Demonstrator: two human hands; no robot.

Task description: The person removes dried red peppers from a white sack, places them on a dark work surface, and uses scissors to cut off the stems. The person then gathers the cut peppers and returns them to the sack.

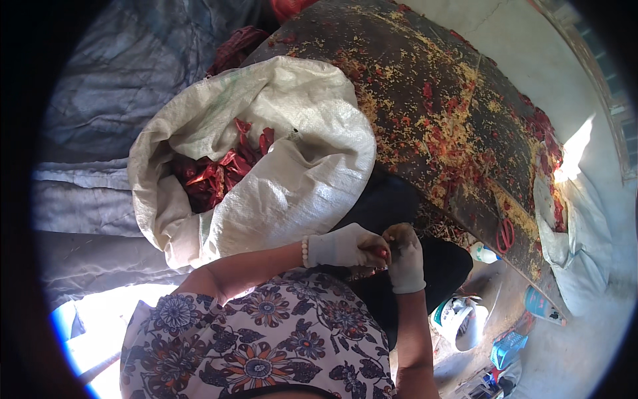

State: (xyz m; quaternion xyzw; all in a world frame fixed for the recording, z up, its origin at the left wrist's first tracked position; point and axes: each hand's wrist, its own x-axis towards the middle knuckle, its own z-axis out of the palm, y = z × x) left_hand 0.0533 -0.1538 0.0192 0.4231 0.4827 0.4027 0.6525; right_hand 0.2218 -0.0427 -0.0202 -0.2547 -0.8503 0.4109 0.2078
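My left hand, in a white knit glove with a beaded bracelet at the wrist, is closed around a piece of dried red chili pepper. Close against it, my right hand in a soiled white glove has bent fingers at the chili; whether it grips any part of it cannot be told. Both hands are above my dark-clad lap. Just beyond them stands a white woven sack with its rim rolled down, holding dried red chili peppers. Red-handled scissors lie at the near edge of a dark board.
The dark board is strewn with yellow seeds and red chili scraps. A white sack hangs over its right end. Below stand a white bucket and a blue plastic basket. A grey quilted cloth lies at left.
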